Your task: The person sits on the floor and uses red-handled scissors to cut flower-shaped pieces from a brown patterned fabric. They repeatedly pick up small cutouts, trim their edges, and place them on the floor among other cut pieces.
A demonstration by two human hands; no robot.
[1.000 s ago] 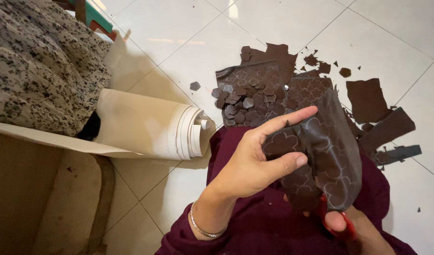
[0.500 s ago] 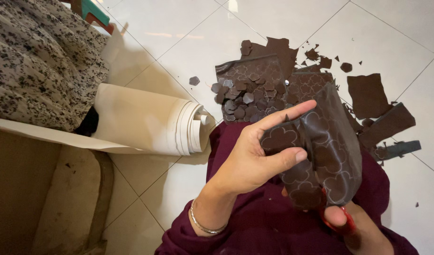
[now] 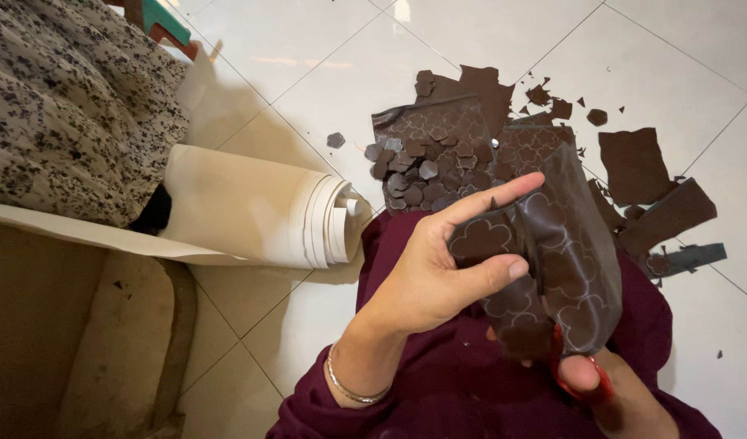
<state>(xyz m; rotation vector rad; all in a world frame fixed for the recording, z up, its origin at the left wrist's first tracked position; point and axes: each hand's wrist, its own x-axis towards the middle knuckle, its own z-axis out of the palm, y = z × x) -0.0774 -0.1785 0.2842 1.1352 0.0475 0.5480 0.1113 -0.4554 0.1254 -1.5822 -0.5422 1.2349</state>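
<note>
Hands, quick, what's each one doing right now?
Left hand: closed on dark brown patterned sheet.
Right hand: fingers in red-handled scissors, mostly hidden.

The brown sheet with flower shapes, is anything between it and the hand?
Nothing visible is. The left hand already pinches the dark brown patterned sheet between thumb and fingers. The right hand, with red-handled scissors, sits just below the sheet, partly hidden behind it.

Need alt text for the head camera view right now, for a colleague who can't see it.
Seen from above, the left hand pinches a dark brown sheet printed with flower outlines, while the right hand works red-handled scissors at its lower edge. Brown offcuts and cut flower shapes litter the white tiled floor, beside a cream roll.
</note>
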